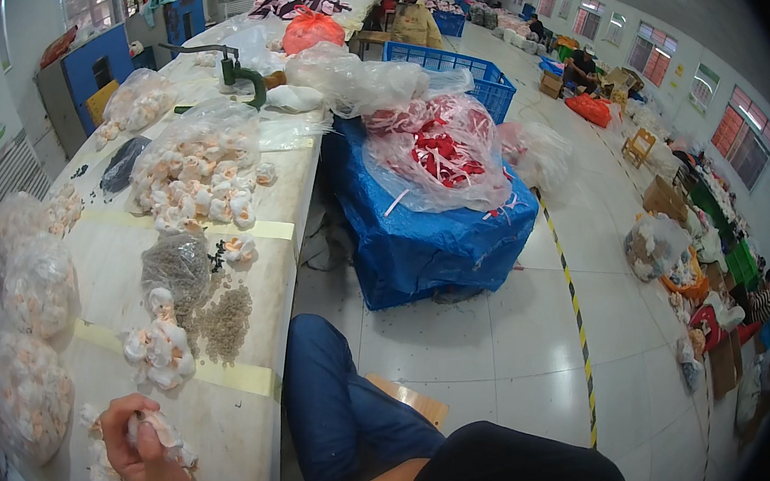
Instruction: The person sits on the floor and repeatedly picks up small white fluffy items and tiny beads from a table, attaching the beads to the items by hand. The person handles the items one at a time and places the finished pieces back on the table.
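Observation:
My left hand [147, 446], at the lower left over the table [230, 445], has its thumb and fingers closed on a small white-and-peach plush piece. More such pieces lie beneath it, partly hidden. Just beyond sits a small cluster of plush pieces [160, 353], beside a spread of small translucent plastic parts [226, 322] and a clear bag of the same parts [176, 265]. Small black parts [217, 256] lie by a single plush piece [238, 248]. Farther up, an open clear bag spills many plush pieces [197, 181]. My right hand is out of view; its forearm leaves at the bottom edge.
Filled bags [23, 398] line the table's left edge. A green hand press [243, 75] stands farther up, near a red bag [313, 31]. Right of the table, a blue-covered stack [427, 253] bears bagged red pieces [446, 151], before a blue crate [498, 81]. Other people work far off.

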`<state>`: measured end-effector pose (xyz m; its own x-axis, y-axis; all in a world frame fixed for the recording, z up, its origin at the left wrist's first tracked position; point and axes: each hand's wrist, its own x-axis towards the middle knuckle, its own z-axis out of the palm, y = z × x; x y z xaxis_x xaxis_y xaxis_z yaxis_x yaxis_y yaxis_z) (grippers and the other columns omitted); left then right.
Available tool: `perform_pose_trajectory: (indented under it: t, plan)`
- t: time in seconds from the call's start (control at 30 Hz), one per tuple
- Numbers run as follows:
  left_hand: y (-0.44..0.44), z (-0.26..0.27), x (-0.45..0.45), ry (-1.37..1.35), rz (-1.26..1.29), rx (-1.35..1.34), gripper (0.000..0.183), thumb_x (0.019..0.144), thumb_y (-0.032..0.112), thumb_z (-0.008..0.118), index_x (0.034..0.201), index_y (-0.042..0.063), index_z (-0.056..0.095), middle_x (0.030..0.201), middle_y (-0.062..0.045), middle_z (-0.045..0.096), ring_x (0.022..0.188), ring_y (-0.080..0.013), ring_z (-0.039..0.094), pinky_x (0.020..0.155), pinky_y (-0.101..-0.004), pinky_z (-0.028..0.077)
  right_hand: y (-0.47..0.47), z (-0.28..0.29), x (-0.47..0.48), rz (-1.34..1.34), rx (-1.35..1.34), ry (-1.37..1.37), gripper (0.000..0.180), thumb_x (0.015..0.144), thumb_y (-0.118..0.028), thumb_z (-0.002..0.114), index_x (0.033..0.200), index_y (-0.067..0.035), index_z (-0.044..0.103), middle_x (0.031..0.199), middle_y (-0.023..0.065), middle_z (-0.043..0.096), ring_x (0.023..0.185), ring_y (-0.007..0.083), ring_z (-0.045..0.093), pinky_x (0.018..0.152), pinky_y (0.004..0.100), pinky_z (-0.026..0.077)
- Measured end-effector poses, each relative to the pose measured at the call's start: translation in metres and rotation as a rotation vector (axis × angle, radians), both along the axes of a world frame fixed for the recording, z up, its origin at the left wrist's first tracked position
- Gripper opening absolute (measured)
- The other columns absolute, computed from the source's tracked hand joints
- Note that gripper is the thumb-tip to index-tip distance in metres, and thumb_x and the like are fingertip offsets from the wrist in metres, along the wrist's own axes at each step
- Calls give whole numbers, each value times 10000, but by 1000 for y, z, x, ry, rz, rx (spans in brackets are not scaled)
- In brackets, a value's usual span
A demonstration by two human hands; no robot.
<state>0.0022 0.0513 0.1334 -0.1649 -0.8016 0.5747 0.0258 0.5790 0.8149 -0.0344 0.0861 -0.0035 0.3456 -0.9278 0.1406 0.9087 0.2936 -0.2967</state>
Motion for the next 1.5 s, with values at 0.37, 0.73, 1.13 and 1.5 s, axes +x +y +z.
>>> perform_pose_trajectory:
  t: [0.37, 0.73, 1.13, 1.5]
  plan:
    - [-5, -13, 7, 25, -57, 110, 261, 981, 217, 643, 1071, -18, 710, 1037, -105, 711, 956, -199, 635, 899, -328, 497, -6, 2, 2, 7, -19, -6, 667, 1118, -551, 286, 1320, -2, 607, 1253, 156, 678, 1236, 286, 606, 1116, 431, 424]
    - [-6, -7, 13, 39, -57, 54, 238, 972, 189, 627, 1072, -14, 700, 1076, -126, 710, 1012, -233, 641, 941, -363, 505, -9, 3, 9, 26, -11, -46, 680, 1113, -559, 281, 1311, -1, 615, 1249, 159, 680, 1238, 289, 608, 1119, 422, 423]
    - [4, -10, -4, -105, -232, 155, 248, 990, 186, 650, 1143, -1, 709, 1087, -91, 710, 979, -183, 620, 906, -317, 493, -15, 2, 11, 24, -24, -112, 695, 1108, -568, 274, 1302, 1, 622, 1245, 162, 682, 1240, 293, 611, 1123, 411, 422]
    - [-5, -36, -31, -450, -166, -315, 219, 843, 70, 640, 1035, -5, 714, 1057, -144, 725, 995, -249, 661, 997, -373, 447, -29, 19, -44, -96, -196, -307, 708, 1104, -577, 269, 1293, 3, 629, 1241, 165, 684, 1241, 297, 613, 1126, 401, 421]
